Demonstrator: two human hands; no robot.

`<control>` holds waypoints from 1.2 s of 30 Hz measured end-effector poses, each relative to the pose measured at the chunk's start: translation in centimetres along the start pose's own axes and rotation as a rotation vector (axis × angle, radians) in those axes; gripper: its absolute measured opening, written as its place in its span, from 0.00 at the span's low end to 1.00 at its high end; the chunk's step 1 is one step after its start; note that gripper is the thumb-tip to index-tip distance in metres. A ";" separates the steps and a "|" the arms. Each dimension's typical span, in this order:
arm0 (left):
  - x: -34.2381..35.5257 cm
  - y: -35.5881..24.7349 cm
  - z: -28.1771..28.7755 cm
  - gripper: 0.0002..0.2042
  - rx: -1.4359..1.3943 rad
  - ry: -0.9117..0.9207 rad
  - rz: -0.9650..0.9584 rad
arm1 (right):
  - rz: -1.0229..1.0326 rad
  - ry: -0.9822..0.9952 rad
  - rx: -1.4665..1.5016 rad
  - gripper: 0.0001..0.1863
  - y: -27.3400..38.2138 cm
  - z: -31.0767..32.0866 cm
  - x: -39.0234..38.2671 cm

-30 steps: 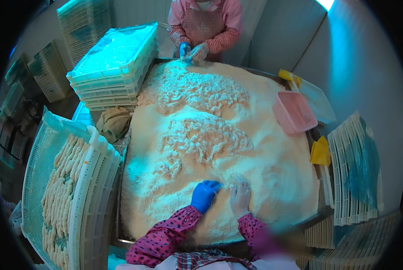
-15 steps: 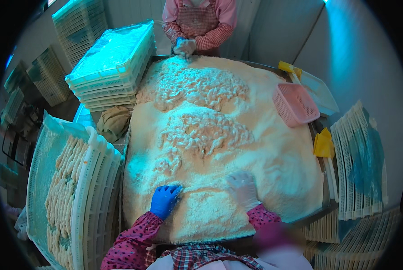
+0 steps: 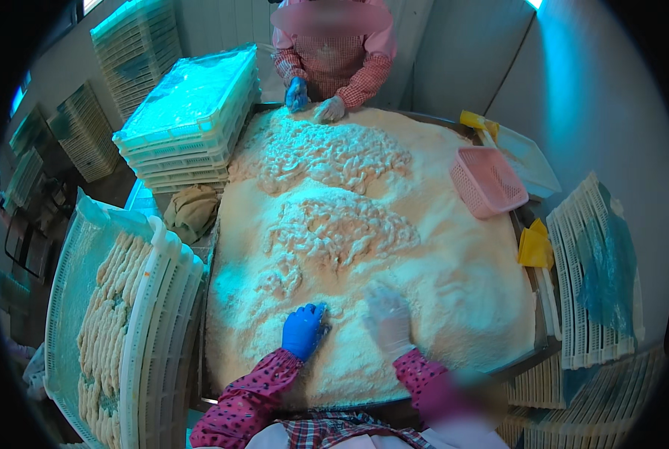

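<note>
A broad bed of pale, breadcrumb-like coating (image 3: pixel 454 299) covers the table before me. My left hand (image 3: pixel 303 331), in a blue glove, rests on it with thumb and fingers apart; nothing shows in its grasp. To its right, my right hand (image 3: pixel 389 320), in a whitish glove, lies in the crumbs with fingers stretched forward, slightly blurred. Just beyond my hands is a heap of coated strips (image 3: pixel 342 228), with a small clump (image 3: pixel 280 277) at its near left. A larger heap of coated strips (image 3: pixel 323 153) lies at the far side.
Across the table a person (image 3: pixel 330 63) has both gloved hands at the far heap. Left stand stacked white trays (image 3: pixel 177 120) and a tilted tray stack (image 3: pixel 143 329) bearing rows of coated strips. A pink basket (image 3: pixel 490 179), yellow cloth (image 3: pixel 536 245) and more trays (image 3: pixel 585 277) are right.
My left hand has moved right and my right hand slightly left, so they are closer together. Across the table, the person's hands have parted and lowered to the far heap.
</note>
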State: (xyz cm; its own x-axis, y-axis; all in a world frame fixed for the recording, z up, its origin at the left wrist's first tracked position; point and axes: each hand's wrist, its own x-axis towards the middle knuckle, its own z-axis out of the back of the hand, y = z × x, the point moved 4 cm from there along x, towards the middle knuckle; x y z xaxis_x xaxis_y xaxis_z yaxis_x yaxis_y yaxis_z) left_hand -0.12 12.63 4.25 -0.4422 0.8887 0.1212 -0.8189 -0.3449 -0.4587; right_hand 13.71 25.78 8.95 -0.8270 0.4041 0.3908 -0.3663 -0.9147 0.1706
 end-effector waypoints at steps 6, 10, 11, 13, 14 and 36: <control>-1.5 0.4 -2.2 0.16 -1.665 0.361 0.655 | -0.166 -0.091 0.469 0.28 2.1 -0.7 0.8; -4.4 -1.8 -3.3 0.22 -1.556 -0.011 0.484 | 0.080 -0.036 0.478 0.28 9.1 -1.4 1.3; -4.9 -3.1 -1.0 0.20 -2.030 0.176 0.801 | -0.046 -0.053 0.405 0.29 8.6 -1.5 1.9; -4.4 -1.9 -3.0 0.20 -1.966 0.094 0.613 | 0.103 -0.071 0.793 0.30 10.0 -1.1 2.1; -4.8 -0.4 -4.7 0.20 -1.923 0.020 0.532 | 0.195 -0.063 1.008 0.31 11.3 -0.6 2.5; -25.6 35.9 37.4 0.26 -0.603 -0.604 0.780 | 0.354 0.022 -0.007 0.19 -0.9 -4.9 10.3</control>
State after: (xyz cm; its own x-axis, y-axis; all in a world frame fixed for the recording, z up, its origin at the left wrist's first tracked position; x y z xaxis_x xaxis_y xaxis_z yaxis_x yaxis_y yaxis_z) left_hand -31.90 -33.79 17.66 -0.9869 0.1523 -0.0535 -0.0105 -0.3914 -0.9202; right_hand 3.46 30.78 8.39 -0.9121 0.0624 0.4053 -0.0585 -0.9980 0.0221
